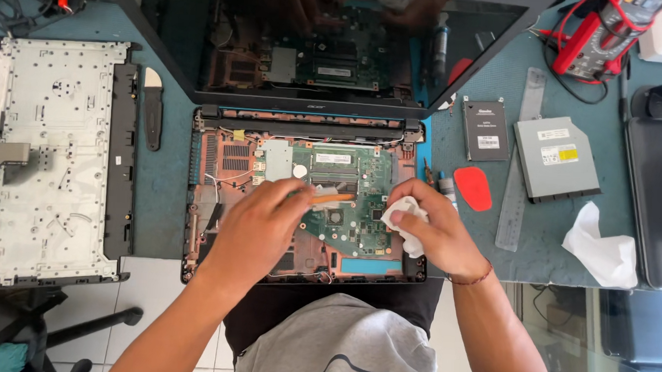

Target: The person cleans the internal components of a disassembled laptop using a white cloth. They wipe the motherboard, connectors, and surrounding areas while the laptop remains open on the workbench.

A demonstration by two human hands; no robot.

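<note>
Over an opened laptop's motherboard [344, 224], the left hand [258, 227] pinches a copper heat pipe [333, 199] (long axis left-right), while the right hand [433, 228], just beside it, clutches a white tissue [404, 215].

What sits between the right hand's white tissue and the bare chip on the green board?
Nothing visible does. The right hand holds the white tissue just right of the chip; the left hand holds the copper heat pipe above it.
</note>
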